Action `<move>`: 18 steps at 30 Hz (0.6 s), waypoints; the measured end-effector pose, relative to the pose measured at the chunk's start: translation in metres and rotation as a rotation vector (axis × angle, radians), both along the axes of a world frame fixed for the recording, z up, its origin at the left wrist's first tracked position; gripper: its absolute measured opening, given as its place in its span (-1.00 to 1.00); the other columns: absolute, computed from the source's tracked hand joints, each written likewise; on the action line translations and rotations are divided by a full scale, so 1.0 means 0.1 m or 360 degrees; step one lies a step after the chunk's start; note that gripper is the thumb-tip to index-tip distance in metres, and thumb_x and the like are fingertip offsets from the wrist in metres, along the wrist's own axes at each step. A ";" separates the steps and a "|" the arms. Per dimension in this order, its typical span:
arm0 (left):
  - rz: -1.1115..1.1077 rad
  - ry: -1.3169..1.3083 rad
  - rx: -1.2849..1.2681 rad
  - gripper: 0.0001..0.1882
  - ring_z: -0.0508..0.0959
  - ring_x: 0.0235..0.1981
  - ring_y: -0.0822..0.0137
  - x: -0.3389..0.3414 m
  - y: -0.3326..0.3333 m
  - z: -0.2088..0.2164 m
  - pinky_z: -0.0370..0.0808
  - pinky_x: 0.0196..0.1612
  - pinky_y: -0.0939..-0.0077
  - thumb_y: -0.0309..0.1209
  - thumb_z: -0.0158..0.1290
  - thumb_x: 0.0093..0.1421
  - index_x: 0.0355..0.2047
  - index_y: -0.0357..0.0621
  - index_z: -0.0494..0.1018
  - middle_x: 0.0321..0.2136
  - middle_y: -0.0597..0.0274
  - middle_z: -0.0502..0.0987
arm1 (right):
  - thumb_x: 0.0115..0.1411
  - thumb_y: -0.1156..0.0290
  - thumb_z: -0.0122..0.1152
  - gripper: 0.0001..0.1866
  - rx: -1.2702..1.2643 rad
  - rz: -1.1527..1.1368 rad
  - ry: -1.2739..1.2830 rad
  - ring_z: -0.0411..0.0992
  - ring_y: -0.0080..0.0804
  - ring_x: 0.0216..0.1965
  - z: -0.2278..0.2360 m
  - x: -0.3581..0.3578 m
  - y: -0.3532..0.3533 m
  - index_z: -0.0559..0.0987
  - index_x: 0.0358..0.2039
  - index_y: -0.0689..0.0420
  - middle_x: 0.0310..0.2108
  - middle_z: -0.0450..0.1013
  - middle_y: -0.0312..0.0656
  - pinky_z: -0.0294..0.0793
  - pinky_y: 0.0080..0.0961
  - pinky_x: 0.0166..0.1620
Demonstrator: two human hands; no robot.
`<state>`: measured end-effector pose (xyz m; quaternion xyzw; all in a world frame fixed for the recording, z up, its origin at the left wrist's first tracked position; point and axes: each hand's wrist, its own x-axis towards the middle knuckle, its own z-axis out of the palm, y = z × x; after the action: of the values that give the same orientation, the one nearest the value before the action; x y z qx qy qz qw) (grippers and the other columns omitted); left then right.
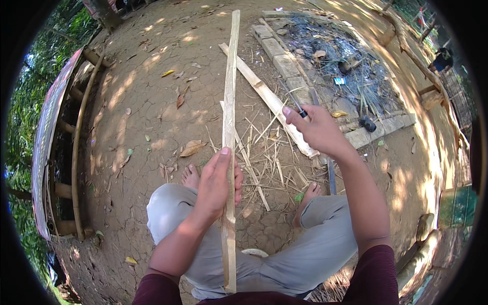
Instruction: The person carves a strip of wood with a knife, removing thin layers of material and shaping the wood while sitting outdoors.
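My left hand [217, 178] is closed around a long, pale split bamboo strip [230, 96], which stands lengthwise before me from my lap to the top of the view. My right hand [325, 133] is closed on a small dark-handled knife [303, 113], right of the strip and apart from it. Most of its handle is hidden in my fist; a thin blade seems to point up and left. Beneath that hand, a wider bamboo slat [267, 94] lies slantwise on the ground. A long, narrow dark metal piece [332, 178] passes behind my right hand; I cannot tell its kind.
Bamboo shavings [277, 162] litter the ground between my bare feet. At the upper right, bricks [279, 58] edge an ash-covered fire pit [335, 56], with a black hammer-like head [366, 123] on its near border. A bamboo-framed platform [79, 142] stands at the left.
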<state>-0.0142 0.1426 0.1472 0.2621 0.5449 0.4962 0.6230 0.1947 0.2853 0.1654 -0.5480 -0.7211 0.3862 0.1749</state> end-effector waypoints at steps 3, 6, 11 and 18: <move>0.0266 0.0063 0.0356 -0.60 0.36 -0.74 0.45 -0.24 -0.01 0.18 0.35 -0.69 0.59 -0.01 -0.29 0.46 -0.31 -0.08 0.26 -0.64 0.29 0.35 | 0.25 -0.04 0.22 -0.49 -0.0277 0.0235 0.0143 0.37 -0.49 -0.53 0.28 -0.43 -0.63 0.59 -0.35 0.27 -0.58 0.45 -0.19 0.39 -0.43 -0.36; 0.0592 0.0034 0.0640 -0.59 0.41 -0.65 0.47 -0.49 -0.09 0.43 0.41 -0.59 0.58 0.01 -0.28 0.46 -0.29 -0.06 0.27 -0.56 0.31 0.39 | 0.23 0.02 0.27 -0.52 -0.0337 0.0403 0.0349 0.48 -0.43 -0.37 0.49 -0.74 -1.24 0.62 -0.22 0.28 -0.44 0.54 -0.10 0.46 -0.42 -0.21; 0.0778 -0.0098 0.1062 -0.61 0.50 -0.33 0.32 -0.57 -0.52 0.73 0.49 -0.15 0.34 -0.03 -0.31 0.47 -0.21 -0.08 0.28 -0.41 0.23 0.41 | 0.13 0.23 0.39 -0.57 0.0037 0.0280 0.0443 0.57 -0.22 -0.11 0.44 -0.92 -1.86 0.61 -0.10 0.28 -0.22 0.59 0.02 0.48 -0.39 0.01; 0.0684 0.0125 0.1071 -0.61 0.50 -0.09 0.26 -0.29 -1.25 0.93 0.45 0.03 0.31 -0.14 -0.28 0.49 0.05 -0.20 0.27 -0.13 0.12 0.45 | 0.11 0.41 0.39 -0.78 0.0034 0.0087 0.0367 0.52 -0.43 -0.47 0.66 -0.49 -2.10 0.62 -0.27 0.25 -0.51 0.58 -0.10 0.45 -0.44 -0.33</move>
<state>-0.0432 0.0179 0.2397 0.3504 0.4178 0.7555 0.3631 0.1452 0.0751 0.2310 -0.4781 -0.7150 0.4436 0.2517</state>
